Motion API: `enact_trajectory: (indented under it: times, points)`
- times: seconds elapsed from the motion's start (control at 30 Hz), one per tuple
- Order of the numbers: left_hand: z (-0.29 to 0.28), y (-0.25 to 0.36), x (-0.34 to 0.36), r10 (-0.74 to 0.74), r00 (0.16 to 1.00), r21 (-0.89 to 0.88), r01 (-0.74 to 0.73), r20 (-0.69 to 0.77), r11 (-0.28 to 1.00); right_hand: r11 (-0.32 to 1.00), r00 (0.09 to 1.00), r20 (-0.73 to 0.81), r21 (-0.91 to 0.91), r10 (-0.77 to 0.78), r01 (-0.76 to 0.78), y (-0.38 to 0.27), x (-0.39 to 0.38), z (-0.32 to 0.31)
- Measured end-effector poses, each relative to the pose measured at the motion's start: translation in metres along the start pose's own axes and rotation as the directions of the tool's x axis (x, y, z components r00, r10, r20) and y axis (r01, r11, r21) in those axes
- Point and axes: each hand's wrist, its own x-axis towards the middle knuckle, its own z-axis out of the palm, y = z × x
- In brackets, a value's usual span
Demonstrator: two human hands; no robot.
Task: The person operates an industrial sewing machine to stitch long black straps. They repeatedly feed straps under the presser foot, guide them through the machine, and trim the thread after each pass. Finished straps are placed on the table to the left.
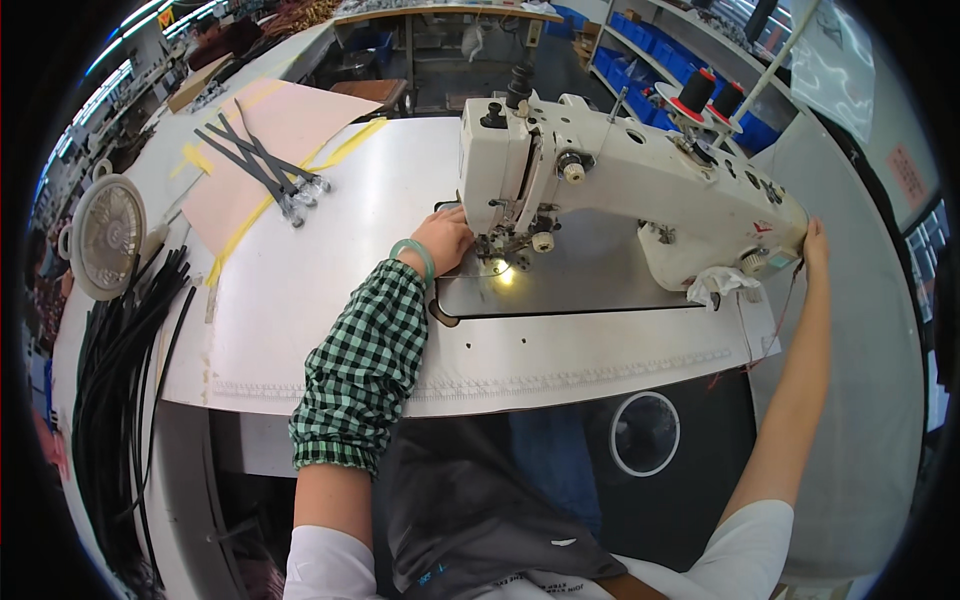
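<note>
A white industrial sewing machine (640, 180) stands on the pale worktop, its small lamp lit beside the needle. My left hand (445, 240), with a green bangle and checked sleeve cover, reaches to the left side of the needle area. Its fingertips pass behind the machine head, so whether they hold anything is hidden. A thin dark thread or cord runs from near that wrist toward the presser foot (500, 250). At the machine's far right end, my right hand (816, 243) is wrapped round the handwheel side; the wheel itself is mostly hidden by the hand.
Dark straps with metal-looking ends (262, 165) lie on pink card (290, 120) edged with yellow tape. Long black strips (120, 370) hang over the left edge near a silver round tray (108, 235). Black thread spools (697, 90) stand behind the machine; blue bins (650, 85) fill shelves.
</note>
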Motion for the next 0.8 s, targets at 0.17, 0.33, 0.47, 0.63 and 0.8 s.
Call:
enact_trajectory:
  times: [0.17,0.33,0.47,0.63,0.8]
  points:
    - [0.002,0.001,0.005,0.03,1.0,-0.018,-0.03,-0.002,0.999,0.905,0.933,0.145,0.233,0.329,-0.355,0.011,-0.019,-0.006]
    - [-0.002,-0.001,-0.003,-0.05,0.999,-0.006,0.05,0.015,0.999,0.932,0.93,0.197,0.133,0.309,-0.338,0.001,-0.018,-0.002]
    - [-0.003,0.001,0.0,-0.004,1.0,-0.03,0.004,0.015,1.0,0.948,0.931,0.219,0.057,0.293,-0.312,0.003,-0.006,-0.007]
    - [0.004,-0.003,0.003,0.015,1.0,-0.019,-0.015,-0.003,1.0,0.926,0.958,0.019,0.254,0.285,-0.28,0.039,-0.034,0.015]
    - [-0.005,0.003,0.004,0.031,0.999,-0.004,-0.03,0.037,1.0,0.987,0.975,-0.175,0.1,0.138,-0.122,0.043,-0.032,0.012]
